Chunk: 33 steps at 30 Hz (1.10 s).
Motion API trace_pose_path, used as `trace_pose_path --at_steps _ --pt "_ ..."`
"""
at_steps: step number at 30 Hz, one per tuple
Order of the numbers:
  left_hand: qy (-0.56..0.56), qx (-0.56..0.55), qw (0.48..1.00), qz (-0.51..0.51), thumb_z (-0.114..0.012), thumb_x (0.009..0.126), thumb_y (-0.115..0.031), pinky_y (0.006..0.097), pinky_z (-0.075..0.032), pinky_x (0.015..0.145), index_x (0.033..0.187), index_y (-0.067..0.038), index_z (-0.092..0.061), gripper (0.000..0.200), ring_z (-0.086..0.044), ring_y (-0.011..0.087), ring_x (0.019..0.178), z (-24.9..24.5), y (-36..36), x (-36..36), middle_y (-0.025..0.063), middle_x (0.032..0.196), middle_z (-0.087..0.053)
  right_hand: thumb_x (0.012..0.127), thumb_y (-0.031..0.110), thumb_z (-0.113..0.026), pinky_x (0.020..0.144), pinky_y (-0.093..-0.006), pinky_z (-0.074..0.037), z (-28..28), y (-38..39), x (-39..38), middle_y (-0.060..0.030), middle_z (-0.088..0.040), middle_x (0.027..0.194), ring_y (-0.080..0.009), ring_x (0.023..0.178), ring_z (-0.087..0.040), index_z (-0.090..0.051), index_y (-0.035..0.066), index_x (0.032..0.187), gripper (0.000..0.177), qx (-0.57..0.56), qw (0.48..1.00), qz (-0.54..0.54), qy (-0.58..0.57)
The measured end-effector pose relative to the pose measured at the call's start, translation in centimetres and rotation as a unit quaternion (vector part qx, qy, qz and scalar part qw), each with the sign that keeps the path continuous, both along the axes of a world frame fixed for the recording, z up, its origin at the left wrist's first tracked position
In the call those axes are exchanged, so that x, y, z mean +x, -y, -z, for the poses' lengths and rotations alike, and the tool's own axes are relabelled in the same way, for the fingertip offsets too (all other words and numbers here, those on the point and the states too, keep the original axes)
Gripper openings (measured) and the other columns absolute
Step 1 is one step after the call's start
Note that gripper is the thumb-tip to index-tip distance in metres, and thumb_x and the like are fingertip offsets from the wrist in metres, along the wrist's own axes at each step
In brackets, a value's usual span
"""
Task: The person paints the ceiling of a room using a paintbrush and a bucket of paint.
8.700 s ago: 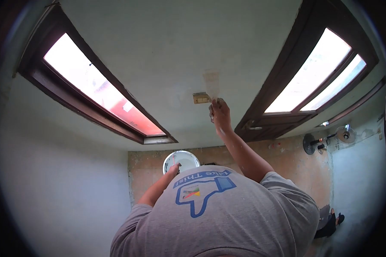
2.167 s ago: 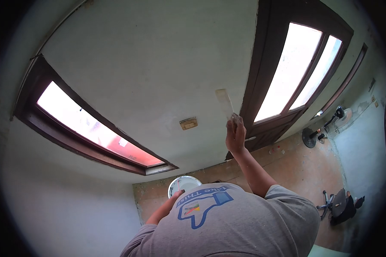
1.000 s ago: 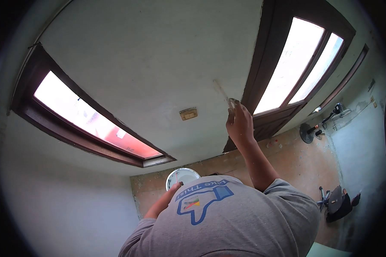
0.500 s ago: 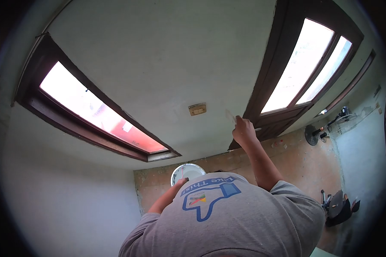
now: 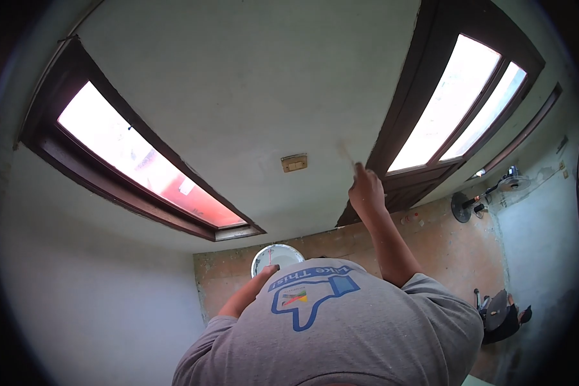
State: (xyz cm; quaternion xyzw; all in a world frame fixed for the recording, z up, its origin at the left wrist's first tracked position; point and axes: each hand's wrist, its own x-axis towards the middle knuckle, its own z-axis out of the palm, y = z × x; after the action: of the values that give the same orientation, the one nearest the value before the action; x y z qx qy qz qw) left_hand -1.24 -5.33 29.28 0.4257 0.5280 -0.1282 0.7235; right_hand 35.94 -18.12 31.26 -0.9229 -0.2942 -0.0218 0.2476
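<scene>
My right hand (image 5: 367, 190) is raised against the white wall (image 5: 251, 83) and is shut on a putty knife (image 5: 347, 154). The thin, pale blade points up and left and touches the wall just left of the dark door frame (image 5: 399, 116). A brass switch plate (image 5: 294, 163) sits on the wall a little left of the blade. My left hand (image 5: 267, 271) is low in front of my grey shirt, holding the rim of a round white bucket (image 5: 278, 255) with white filler inside.
A dark-framed window (image 5: 135, 164) is on the left and a glazed door (image 5: 460, 100) on the right. On the orange floor (image 5: 444, 251) stand a fan (image 5: 463, 207) and a dark stool (image 5: 498, 316). Another white wall (image 5: 90, 302) closes the left.
My right hand has moved from beside the switch plate over to the door frame. In the last second it dipped, then rose slightly, the blade turning edge-on. My left hand stays at the bucket.
</scene>
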Motion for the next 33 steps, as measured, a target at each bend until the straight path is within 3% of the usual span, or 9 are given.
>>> trace_pose_path --at_steps 4,7,9,15,19,21,28,30,33 --pt "0.004 0.006 1.0 0.012 -0.063 0.084 -0.048 0.0347 -0.048 0.09 0.124 -0.002 -0.061 0.061 -0.06 0.0258 0.106 0.5 -0.5 0.6 0.0142 0.119 -0.065 0.089 0.003 -0.053 0.073 -0.0516 -0.052 1.0 0.6 0.4 -0.0273 -0.063 0.093 -0.0463 0.089 -0.064 -0.054 0.0 0.117 0.028 -0.082 0.994 -0.045 -0.052" --pt "-0.002 0.003 1.0 0.027 -0.063 0.084 -0.048 0.0347 -0.048 0.089 0.124 -0.002 -0.061 0.061 -0.06 0.0259 0.106 1.2 -0.2 0.7 0.0142 0.118 -0.065 0.09 0.003 -0.054 0.073 -0.0503 -0.053 -3.3 0.4 -0.1 -0.0262 -0.063 0.093 -0.0455 0.089 -0.064 -0.056 0.0 0.117 0.027 0.057 0.998 0.018 0.006" --pt "-0.014 -0.003 0.999 0.037 -0.063 0.084 -0.047 0.0348 -0.048 0.089 0.123 -0.002 -0.061 0.061 -0.06 0.0259 0.105 1.8 0.3 0.3 0.0143 0.118 -0.065 0.091 0.004 -0.056 0.07 -0.0476 -0.053 -5.7 0.5 -0.4 -0.0242 -0.063 0.094 -0.0424 0.086 -0.065 -0.057 0.0 0.119 0.028 0.224 0.97 0.012 0.091" --pt "-0.032 0.006 0.998 0.058 -0.063 0.084 -0.047 0.0348 -0.048 0.089 0.123 -0.002 -0.061 0.06 -0.06 0.026 0.105 2.6 -0.6 0.1 0.0145 0.118 -0.065 0.09 0.001 -0.057 0.067 -0.0438 -0.054 -6.5 0.3 -1.4 -0.0212 -0.06 0.095 -0.0378 0.079 -0.065 -0.057 0.002 0.123 0.034 0.37 0.914 -0.006 0.167" --pt "-0.034 0.01 0.997 0.066 -0.062 0.083 -0.047 0.0349 -0.048 0.089 0.122 -0.001 -0.062 0.06 -0.061 0.0261 0.105 3.4 -0.9 0.1 0.0146 0.117 -0.065 0.087 0.001 -0.058 0.069 -0.0443 -0.054 -1.7 -0.1 0.7 -0.0208 -0.061 0.094 -0.0384 0.08 -0.065 -0.057 0.004 0.124 0.038 0.285 0.937 0.009 0.203" --pt "-0.033 0.014 0.997 0.069 -0.062 0.083 -0.047 0.0349 -0.048 0.089 0.122 -0.001 -0.062 0.059 -0.061 0.0262 0.105 3.7 -1.2 0.2 0.0146 0.117 -0.065 0.083 0.001 -0.059 0.07 -0.0443 -0.055 0.2 0.1 0.7 -0.0199 -0.062 0.094 -0.0385 0.08 -0.065 -0.059 0.005 0.124 0.04 0.17 0.984 0.015 0.055" --pt "-0.02 0.03 0.997 0.074 -0.062 0.083 -0.046 0.035 -0.048 0.089 0.121 -0.001 -0.062 0.059 -0.061 0.0263 0.105 5.3 -2.2 1.4 0.0148 0.116 -0.065 0.082 0.001 -0.059 0.068 -0.0465 -0.054 -1.8 1.4 -0.9 -0.0213 -0.061 0.092 -0.0394 0.08 -0.066 -0.06 0.003 0.118 0.036 0.174 0.984 -0.012 0.046" --pt "-0.014 0.033 0.997 0.073 -0.062 0.083 -0.046 0.035 -0.048 0.089 0.121 -0.001 -0.063 0.059 -0.061 0.0264 0.105 5.9 -2.1 1.8 0.0148 0.116 -0.065 0.08 0.0 -0.063 0.068 -0.041 -0.052 -3.7 0.8 -0.8 -0.0214 -0.061 0.093 -0.0395 0.081 -0.064 -0.061 0.0 0.115 0.035 0.291 0.952 -0.011 0.092" --pt "-0.008 0.033 0.997 0.076 -0.062 0.083 -0.046 0.035 -0.048 0.089 0.121 -0.001 -0.063 0.058 -0.061 0.0264 0.104 6.9 -1.8 2.1 0.0149 0.116 -0.065 0.079 -0.001 -0.062 0.067 -0.0419 -0.052 -2.6 -0.6 0.7 -0.022 -0.06 0.094 -0.0395 0.082 -0.064 -0.059 0.001 0.117 0.037 0.25 0.964 -0.006 0.091"
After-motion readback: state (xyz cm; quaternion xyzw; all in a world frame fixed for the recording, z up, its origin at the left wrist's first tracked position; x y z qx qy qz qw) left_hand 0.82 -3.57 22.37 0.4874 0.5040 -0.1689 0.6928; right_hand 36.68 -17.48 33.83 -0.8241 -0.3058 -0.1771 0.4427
